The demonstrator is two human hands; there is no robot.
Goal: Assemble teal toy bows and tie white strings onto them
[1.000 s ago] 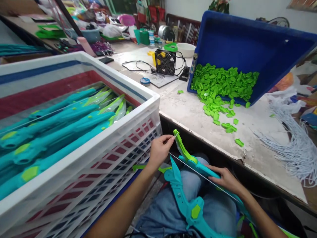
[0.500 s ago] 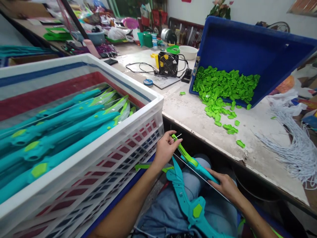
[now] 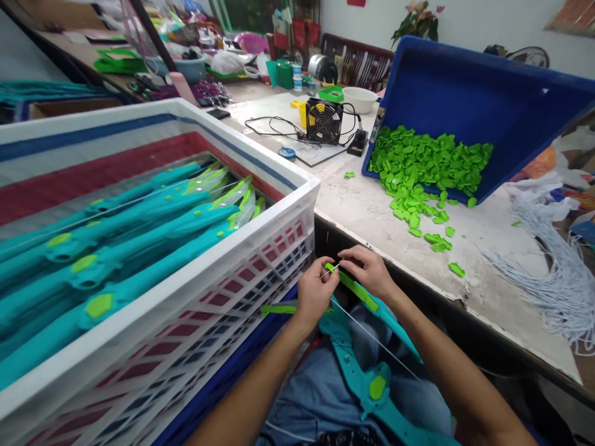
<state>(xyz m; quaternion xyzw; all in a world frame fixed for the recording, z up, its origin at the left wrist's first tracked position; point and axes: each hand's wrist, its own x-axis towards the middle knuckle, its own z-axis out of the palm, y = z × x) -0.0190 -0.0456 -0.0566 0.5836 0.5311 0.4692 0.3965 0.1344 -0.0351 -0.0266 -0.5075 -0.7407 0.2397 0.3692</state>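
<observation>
A teal and green toy bow point(image 3: 376, 387) lies across my lap, one green limb point(image 3: 359, 291) reaching up to my hands. My left hand point(image 3: 317, 290) pinches the green tip of that limb, where the white string point(image 3: 372, 335) meets it. Close beside it, my right hand point(image 3: 369, 271) has thumb and finger closed on the short end of the string. From the tip, the string runs taut down to the right, below the limb. Another green end piece point(image 3: 279, 309) sticks out left of the bow, against the crate. My right forearm hides part of the bow.
A white plastic crate point(image 3: 297, 201) on my left holds several teal toy bows. On the table stands a tipped blue bin point(image 3: 455, 93) spilling green plastic pieces point(image 3: 427, 161). White strings point(image 3: 548, 291) lie at the right. A small black fan point(image 3: 324, 121) stands farther back.
My right hand has let go of the bow's teal limb and moved up to the string end beside my left hand. My left hand stays at the green tip.
</observation>
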